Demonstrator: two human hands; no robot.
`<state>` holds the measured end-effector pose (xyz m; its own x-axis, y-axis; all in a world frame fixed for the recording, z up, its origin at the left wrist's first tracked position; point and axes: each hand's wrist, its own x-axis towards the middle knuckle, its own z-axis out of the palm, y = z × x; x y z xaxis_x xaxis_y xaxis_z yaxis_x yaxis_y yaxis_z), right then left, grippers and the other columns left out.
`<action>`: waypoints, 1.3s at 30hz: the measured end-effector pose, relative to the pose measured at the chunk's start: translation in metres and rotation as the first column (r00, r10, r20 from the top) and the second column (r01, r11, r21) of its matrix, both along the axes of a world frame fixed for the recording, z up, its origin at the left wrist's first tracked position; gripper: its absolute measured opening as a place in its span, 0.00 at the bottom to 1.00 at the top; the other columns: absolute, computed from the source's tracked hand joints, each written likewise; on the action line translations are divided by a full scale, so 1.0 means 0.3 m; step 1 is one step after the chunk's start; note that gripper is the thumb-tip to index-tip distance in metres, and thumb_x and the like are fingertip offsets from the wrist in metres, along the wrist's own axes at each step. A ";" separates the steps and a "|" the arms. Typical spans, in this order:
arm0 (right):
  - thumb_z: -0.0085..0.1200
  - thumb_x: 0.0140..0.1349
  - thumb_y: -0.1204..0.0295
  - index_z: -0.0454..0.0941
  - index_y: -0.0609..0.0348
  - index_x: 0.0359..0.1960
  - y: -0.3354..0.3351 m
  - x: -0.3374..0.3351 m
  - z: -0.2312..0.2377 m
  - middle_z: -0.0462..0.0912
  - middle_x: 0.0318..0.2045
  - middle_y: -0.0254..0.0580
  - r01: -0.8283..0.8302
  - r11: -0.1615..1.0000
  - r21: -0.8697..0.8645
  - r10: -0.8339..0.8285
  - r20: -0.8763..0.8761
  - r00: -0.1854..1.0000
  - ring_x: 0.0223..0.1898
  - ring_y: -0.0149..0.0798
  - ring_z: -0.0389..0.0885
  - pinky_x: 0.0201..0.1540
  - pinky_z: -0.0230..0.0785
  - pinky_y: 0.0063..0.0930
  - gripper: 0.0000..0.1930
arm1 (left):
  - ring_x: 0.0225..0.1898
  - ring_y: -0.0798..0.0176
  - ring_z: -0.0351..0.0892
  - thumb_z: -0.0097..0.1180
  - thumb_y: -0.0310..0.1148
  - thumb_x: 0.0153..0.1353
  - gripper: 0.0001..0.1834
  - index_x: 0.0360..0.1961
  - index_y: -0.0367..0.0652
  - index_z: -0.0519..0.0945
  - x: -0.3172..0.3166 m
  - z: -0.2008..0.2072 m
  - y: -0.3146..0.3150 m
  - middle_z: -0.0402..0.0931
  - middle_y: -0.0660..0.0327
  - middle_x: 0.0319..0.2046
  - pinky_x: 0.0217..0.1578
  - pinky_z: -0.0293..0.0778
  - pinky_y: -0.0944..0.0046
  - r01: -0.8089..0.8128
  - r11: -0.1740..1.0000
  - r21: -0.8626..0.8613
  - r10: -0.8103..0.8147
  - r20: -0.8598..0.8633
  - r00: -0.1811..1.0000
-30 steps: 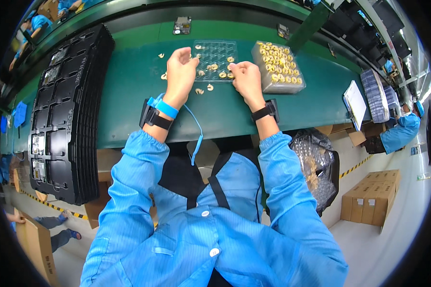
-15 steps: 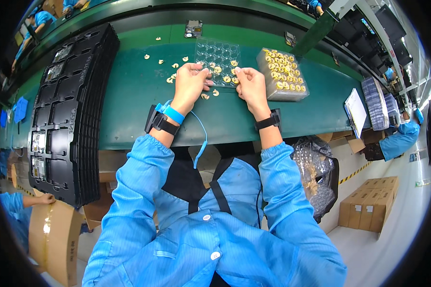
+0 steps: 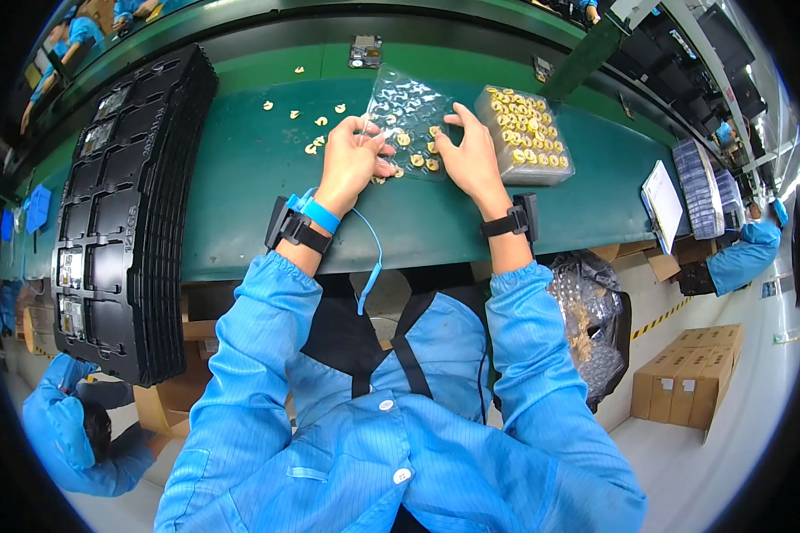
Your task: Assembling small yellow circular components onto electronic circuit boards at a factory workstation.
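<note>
My left hand point(image 3: 349, 163) grips the left edge of a clear plastic blister tray point(image 3: 407, 100), which is tilted above the green table. A few small yellow ring-shaped pieces point(image 3: 404, 139) sit in its near and right pockets. At the tray's right edge is my right hand point(image 3: 471, 158), thumb and forefinger apart; the thumb is beside a yellow piece, and I cannot tell whether it touches. Loose cream-coloured pieces point(image 3: 316, 144) lie on the table left of my left hand. To the right stands a stack of clear trays point(image 3: 533, 142) whose top is filled with yellow pieces.
Tall stacked black trays point(image 3: 116, 222) occupy the table's left side. Small electronic modules point(image 3: 364, 51) lie along the back. A clipboard point(image 3: 661, 206) is at the right edge. A blue cord hangs from my left wrist. At lower left a co-worker point(image 3: 84, 435) bends down.
The clear tray has tilted and turned. My right fingers have spread from a pinch and shifted slightly right. At lower left, the large carton has gone from view and a bent co-worker shows.
</note>
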<state>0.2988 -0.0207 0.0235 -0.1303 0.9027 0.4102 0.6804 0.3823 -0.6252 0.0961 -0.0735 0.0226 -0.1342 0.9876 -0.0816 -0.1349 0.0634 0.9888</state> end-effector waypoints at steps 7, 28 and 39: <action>0.63 0.62 0.72 0.72 0.72 0.61 -0.019 -0.009 0.043 0.84 0.48 0.55 0.075 0.994 -0.075 -0.088 -0.185 0.979 0.47 0.45 0.86 0.47 0.80 0.33 0.28 | 0.25 0.61 0.85 0.52 0.22 0.72 0.07 0.48 0.36 0.71 0.005 -0.005 0.016 0.83 0.49 0.36 0.26 0.84 0.67 -0.022 0.999 0.033 0.022 -0.010 1.000; 0.67 0.54 0.69 0.78 0.66 0.28 0.119 -0.035 0.006 0.85 0.27 0.54 0.034 0.973 -0.230 -0.068 -0.142 0.988 0.30 0.48 0.86 0.36 0.79 0.40 0.12 | 0.24 0.66 0.84 0.49 0.21 0.72 0.06 0.47 0.42 0.70 0.008 -0.046 0.007 0.82 0.56 0.35 0.22 0.81 0.71 -0.035 0.988 0.149 0.022 0.093 0.995; 0.65 0.61 0.74 0.82 0.66 0.27 -0.024 0.017 0.078 0.85 0.24 0.43 -0.215 0.813 -0.541 0.008 -0.359 0.933 0.26 0.32 0.85 0.29 0.79 0.26 0.08 | 0.24 0.66 0.84 0.50 0.20 0.71 0.07 0.48 0.39 0.71 0.006 -0.037 -0.003 0.84 0.52 0.34 0.22 0.81 0.72 -0.045 0.986 0.158 0.044 0.014 0.999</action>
<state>0.3038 -0.0280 0.0468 -0.1978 0.9717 -0.1293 0.3733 -0.0473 -0.9265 0.0980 -0.0745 0.0114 -0.1782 0.9812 0.0740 -0.1440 -0.1004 0.9845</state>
